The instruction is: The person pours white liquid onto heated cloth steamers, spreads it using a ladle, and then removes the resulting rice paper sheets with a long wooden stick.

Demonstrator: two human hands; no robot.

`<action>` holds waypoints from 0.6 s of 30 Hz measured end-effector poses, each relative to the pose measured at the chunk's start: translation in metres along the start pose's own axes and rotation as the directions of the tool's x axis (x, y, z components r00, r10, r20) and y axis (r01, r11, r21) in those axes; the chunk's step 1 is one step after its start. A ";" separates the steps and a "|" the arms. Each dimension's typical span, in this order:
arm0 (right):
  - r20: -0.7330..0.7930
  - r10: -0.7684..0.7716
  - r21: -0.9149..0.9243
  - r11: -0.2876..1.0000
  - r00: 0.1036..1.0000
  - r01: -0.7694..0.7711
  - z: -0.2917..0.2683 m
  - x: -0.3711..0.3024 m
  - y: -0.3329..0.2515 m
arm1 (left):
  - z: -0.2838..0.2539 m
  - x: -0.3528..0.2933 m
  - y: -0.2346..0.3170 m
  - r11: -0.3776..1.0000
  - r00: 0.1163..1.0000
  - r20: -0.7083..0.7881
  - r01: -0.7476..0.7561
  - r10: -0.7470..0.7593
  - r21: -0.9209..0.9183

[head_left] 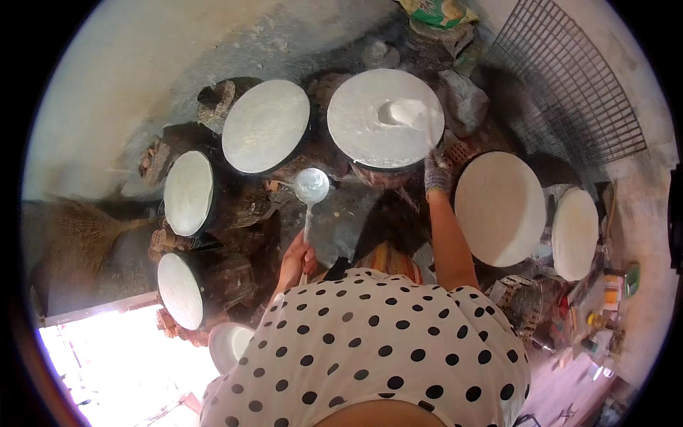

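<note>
My left hand grips the handle of a metal ladle. The ladle's round bowl is held over the dark floor, its inside wet and whitish. My right hand, in a grey patterned glove, is closed at the near right edge of a large round pan covered with a white layer. From that hand a pale handle runs across the pan to a white-coated ladle bowl on the white surface. The gloved fingers are partly hidden and hard to make out.
More round pans with white surfaces stand around me: one at upper left, two further left, two at right. Bricks lie between them. A metal grid leans on the wall. A white bowl is at lower left.
</note>
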State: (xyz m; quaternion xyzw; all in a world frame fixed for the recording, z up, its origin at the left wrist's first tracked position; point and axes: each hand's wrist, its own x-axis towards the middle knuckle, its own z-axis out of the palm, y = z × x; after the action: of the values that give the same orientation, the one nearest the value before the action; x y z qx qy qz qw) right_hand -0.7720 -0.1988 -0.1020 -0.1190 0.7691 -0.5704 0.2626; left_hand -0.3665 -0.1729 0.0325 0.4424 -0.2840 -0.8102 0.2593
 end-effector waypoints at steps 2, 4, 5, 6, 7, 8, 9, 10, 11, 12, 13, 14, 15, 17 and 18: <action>0.151 0.092 0.149 0.982 0.984 -0.115 -0.005 0.023 0.034 | 0.006 0.003 0.001 1.000 1.000 0.016 0.001 -0.001 0.020; 0.290 0.081 0.073 0.992 0.954 -0.106 -0.004 0.051 0.069 | 0.010 0.009 -0.001 1.000 1.000 0.023 0.006 -0.006 0.028; 0.332 0.010 -0.066 0.998 0.943 0.012 0.001 0.047 0.057 | 0.009 0.007 -0.003 1.000 1.000 0.001 0.013 -0.013 0.020; 0.270 -0.018 -0.066 0.997 0.963 0.038 0.000 0.040 0.038 | 0.007 0.004 -0.004 1.000 1.000 -0.019 0.015 -0.015 0.011; 0.200 -0.046 -0.065 0.996 0.979 0.060 -0.004 0.035 0.024 | 0.009 0.002 -0.004 1.000 0.999 -0.033 0.022 -0.022 0.008; 0.131 -0.071 -0.069 0.994 0.989 0.081 -0.008 0.028 0.007 | 0.009 0.001 -0.006 1.000 0.998 -0.057 0.030 -0.030 0.000; 0.148 0.073 -0.250 0.968 0.986 -0.034 -0.004 0.007 -0.027 | 0.007 -0.001 -0.009 0.999 0.995 -0.093 0.037 -0.038 -0.016; 0.244 0.017 -0.246 0.968 0.970 0.045 -0.011 0.008 -0.012 | 0.010 0.001 -0.008 0.999 0.994 -0.100 0.052 -0.054 -0.014; 0.330 -0.045 -0.229 0.965 0.943 0.127 -0.017 0.017 0.014 | 0.012 0.006 -0.008 0.999 0.996 -0.075 0.046 -0.046 -0.001; 0.401 -0.111 -0.210 0.955 0.909 0.210 -0.025 0.037 0.044 | 0.012 0.017 -0.011 0.999 0.999 -0.036 0.042 -0.041 0.011; 0.400 -0.124 -0.224 0.947 0.908 0.228 -0.025 0.036 0.047 | 0.009 0.020 -0.013 1.000 0.999 -0.028 0.026 -0.026 0.012; 0.368 -0.116 -0.256 0.941 0.923 0.221 -0.020 0.026 0.025 | 0.010 0.017 -0.011 0.999 0.998 -0.056 0.023 -0.021 0.029; 0.308 -0.078 -0.299 0.938 0.948 0.174 -0.018 0.012 -0.004 | 0.015 0.014 -0.008 0.998 0.996 -0.086 0.031 -0.027 0.047; 0.263 -0.042 -0.376 0.916 0.964 0.143 -0.020 0.012 -0.037 | 0.026 0.026 -0.002 0.991 0.990 -0.111 0.091 -0.081 0.093; 0.313 -0.068 -0.423 0.883 0.947 0.203 -0.022 0.013 -0.031 | 0.028 0.036 -0.001 0.987 0.991 -0.091 0.109 -0.099 0.118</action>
State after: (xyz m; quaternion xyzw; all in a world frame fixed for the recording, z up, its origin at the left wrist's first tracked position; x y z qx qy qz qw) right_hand -0.7980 -0.1974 -0.0715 -0.3125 0.8229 -0.3705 0.2965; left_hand -0.4076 -0.1900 0.0239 0.5059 -0.2984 -0.7840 0.2009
